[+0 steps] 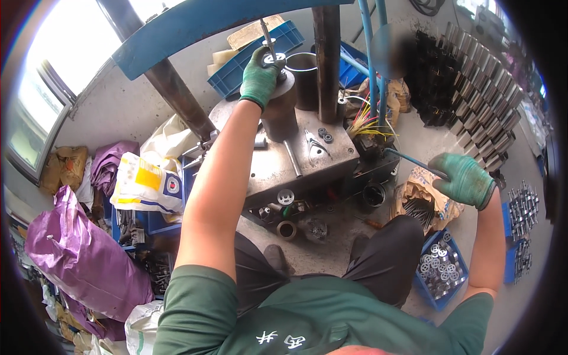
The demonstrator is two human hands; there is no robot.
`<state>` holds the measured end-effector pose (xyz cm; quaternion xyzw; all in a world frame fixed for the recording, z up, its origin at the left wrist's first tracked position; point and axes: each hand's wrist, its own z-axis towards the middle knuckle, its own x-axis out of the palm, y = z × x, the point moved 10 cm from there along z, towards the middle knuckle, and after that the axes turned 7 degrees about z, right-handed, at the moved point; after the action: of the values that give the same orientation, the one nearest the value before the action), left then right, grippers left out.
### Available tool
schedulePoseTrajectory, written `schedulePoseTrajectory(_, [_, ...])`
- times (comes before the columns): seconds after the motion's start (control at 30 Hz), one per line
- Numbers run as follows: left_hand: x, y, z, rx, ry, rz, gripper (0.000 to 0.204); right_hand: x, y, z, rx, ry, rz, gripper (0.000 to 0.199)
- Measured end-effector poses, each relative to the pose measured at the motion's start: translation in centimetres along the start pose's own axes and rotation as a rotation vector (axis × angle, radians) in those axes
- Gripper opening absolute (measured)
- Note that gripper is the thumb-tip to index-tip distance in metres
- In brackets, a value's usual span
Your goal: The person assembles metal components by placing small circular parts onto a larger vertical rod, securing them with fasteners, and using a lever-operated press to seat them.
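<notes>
My left hand (pixel 260 80), in a green glove, reaches to the press. Its fingers curl around a round silver metal disc (pixel 274 58) at the top of a thick steel cylinder (pixel 280 115). A slim metal rod (pixel 265 32) stands upright through the disc, under the blue crossbeam (pixel 225 26). Out to the right, my gloved right hand (pixel 464 177) is closed on the end of a blue lever (pixel 414 161). That lever runs left to the side of the press. On the steel press table (pixel 269 163) lie a metal bar (pixel 293 158), pliers (pixel 316 144) and small black rings (pixel 325 135).
Dark steel columns (pixel 327 65) flank the cylinder. A blue crate (pixel 441 272) of spoked discs sits by my right leg. Stacked metal tubes (pixel 488 94) stand at far right. Purple sacks (pixel 86 254) fill the left side. An open paper sack (pixel 423 198) stands below the lever.
</notes>
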<state>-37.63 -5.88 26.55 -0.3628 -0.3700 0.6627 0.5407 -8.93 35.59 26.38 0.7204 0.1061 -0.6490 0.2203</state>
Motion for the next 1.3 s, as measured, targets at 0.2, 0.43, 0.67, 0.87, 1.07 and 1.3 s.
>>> schedulePoseTrajectory(0.2, [-0.4,-0.1,-0.5,-0.042,-0.015,0.159,0.053,4.7,-0.7,-2.8,0.087,0.185,0.175,0.044])
schedulePoseTrajectory(0.43, [-0.9,-0.1,-0.3,-0.029,-0.007,0.221,0.053,7.7,0.5,-4.4,0.204,0.143,0.199,0.032])
schedulePoseTrajectory(0.67, [-0.5,-0.2,-0.4,-0.05,0.006,0.251,0.055,7.8,0.5,-4.3,0.212,0.193,0.138,0.028])
schedulePoseTrajectory(0.87, [0.0,0.8,-0.4,-0.13,0.03,0.091,0.06,5.4,0.3,-3.0,0.207,0.132,0.207,0.038])
schedulePoseTrajectory(1.07, [-0.6,0.8,0.2,-0.051,-0.01,0.139,0.058,6.2,0.3,-3.2,0.208,0.225,0.151,0.04])
schedulePoseTrajectory(1.3, [-0.5,1.2,0.4,-0.071,-0.01,0.145,0.056,5.8,-1.4,-3.6,0.253,0.12,0.265,0.037])
